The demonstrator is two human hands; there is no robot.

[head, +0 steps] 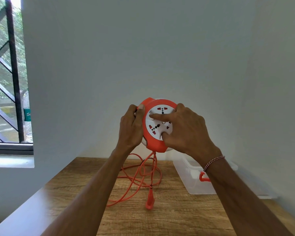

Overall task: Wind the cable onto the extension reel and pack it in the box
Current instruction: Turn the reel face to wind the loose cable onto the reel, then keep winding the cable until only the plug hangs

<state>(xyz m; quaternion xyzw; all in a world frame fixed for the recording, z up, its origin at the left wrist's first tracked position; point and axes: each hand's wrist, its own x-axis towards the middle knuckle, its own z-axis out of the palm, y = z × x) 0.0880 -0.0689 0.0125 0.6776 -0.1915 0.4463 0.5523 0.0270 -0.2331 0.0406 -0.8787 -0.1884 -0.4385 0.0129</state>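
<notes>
The person holds the orange extension reel [156, 125] up in the air above the wooden tabletop [160, 217], its white socket face turned toward them. The left hand [131, 126] grips the reel's left edge, fingers wrapped behind the rim and the thumb pressed on the front. The right hand [186, 128] lies across the socket face with the index finger stretched over the white disc and the thumb tucked into a recess low on it; those fingers are bent on the reel, not spread wide. A braided bracelet [213, 162] circles the right wrist. From the reel's underside the orange cable [140, 178] hangs down and lies in loose loops on the tabletop, with its orange plug [149, 200] dangling just above the wood. A clear plastic box [194, 178] sits open at the right, near the wall, partly hidden by the right forearm.
</notes>
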